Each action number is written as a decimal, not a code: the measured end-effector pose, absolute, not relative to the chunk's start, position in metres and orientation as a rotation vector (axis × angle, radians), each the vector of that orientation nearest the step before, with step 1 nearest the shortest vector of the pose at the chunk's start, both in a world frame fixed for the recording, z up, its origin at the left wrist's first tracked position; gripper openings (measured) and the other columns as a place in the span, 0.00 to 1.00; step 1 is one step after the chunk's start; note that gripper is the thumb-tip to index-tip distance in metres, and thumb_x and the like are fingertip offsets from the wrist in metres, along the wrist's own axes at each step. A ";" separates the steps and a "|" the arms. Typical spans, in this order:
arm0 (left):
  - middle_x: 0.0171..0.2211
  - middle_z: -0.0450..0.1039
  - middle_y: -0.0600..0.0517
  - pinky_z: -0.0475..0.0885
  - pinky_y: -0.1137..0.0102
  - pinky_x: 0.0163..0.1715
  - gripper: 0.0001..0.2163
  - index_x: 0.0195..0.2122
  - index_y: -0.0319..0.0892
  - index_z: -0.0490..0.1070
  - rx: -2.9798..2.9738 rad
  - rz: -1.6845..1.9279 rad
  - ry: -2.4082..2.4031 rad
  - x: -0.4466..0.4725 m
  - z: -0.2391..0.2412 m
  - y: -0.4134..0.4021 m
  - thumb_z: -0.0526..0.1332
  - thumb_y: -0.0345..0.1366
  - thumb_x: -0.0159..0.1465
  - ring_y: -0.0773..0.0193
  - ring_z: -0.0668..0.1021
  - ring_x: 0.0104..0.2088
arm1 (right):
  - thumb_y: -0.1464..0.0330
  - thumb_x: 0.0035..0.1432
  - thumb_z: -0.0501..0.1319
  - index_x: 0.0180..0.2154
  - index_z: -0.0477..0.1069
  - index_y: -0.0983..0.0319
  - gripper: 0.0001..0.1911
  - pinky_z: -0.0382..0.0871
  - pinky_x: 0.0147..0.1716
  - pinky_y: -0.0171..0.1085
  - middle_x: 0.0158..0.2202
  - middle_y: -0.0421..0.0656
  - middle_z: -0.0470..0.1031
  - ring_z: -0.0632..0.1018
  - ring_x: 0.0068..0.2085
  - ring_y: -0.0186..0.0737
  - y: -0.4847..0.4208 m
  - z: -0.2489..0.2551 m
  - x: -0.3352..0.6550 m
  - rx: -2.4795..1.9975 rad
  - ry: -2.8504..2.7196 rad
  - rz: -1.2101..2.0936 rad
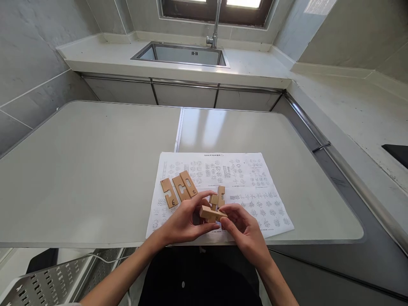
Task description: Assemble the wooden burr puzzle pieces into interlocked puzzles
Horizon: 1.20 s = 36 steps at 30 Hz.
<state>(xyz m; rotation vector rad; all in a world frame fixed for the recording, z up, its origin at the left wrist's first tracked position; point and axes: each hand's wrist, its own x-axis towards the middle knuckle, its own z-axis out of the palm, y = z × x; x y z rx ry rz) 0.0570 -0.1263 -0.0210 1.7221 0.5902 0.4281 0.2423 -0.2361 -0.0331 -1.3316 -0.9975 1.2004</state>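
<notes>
By the front edge of the off-white worktop [95,170], a white sheet [236,183] has black diagrams; 3 flat pieces [177,182] are tan, the outer 2 black-marked; the wooden assembly [208,212] is tan.

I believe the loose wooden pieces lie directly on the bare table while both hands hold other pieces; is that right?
Not quite: the head view shows the loose pieces lying on the printed sheet, not directly on the table. The left hand and right hand do hold other pieces.
</notes>
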 end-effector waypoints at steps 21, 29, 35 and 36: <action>0.28 0.74 0.57 0.68 0.73 0.26 0.26 0.53 0.43 0.68 1.894 0.312 0.571 0.053 -0.012 -0.127 0.73 0.48 0.60 0.66 0.76 0.26 | 0.68 0.70 0.63 0.51 0.79 0.51 0.11 0.75 0.45 0.44 0.43 0.43 0.77 0.79 0.45 0.46 -0.251 -0.031 0.234 -1.423 -1.111 0.589; 0.47 0.75 0.44 0.76 0.57 0.45 0.26 0.54 0.42 0.70 2.469 0.482 0.823 0.064 -0.003 -0.106 0.73 0.50 0.61 0.49 0.78 0.46 | 0.57 0.68 0.65 0.54 0.78 0.54 0.16 0.76 0.45 0.46 0.49 0.47 0.77 0.79 0.44 0.47 -0.249 -0.030 0.263 -1.645 -0.863 0.495; 0.62 0.66 0.38 0.68 0.41 0.62 0.26 0.51 0.42 0.73 2.613 0.437 0.815 0.079 -0.013 -0.089 0.76 0.47 0.57 0.36 0.65 0.65 | 0.53 0.67 0.64 0.53 0.78 0.57 0.19 0.76 0.41 0.44 0.49 0.48 0.79 0.79 0.43 0.46 -0.246 -0.039 0.271 -1.680 -0.845 0.605; 0.63 0.66 0.38 0.67 0.40 0.62 0.26 0.51 0.42 0.73 2.611 0.424 0.792 0.081 -0.013 -0.088 0.77 0.47 0.56 0.36 0.64 0.67 | 0.53 0.67 0.65 0.53 0.78 0.57 0.20 0.76 0.40 0.43 0.47 0.48 0.80 0.80 0.42 0.46 -0.246 -0.039 0.271 -1.676 -0.841 0.612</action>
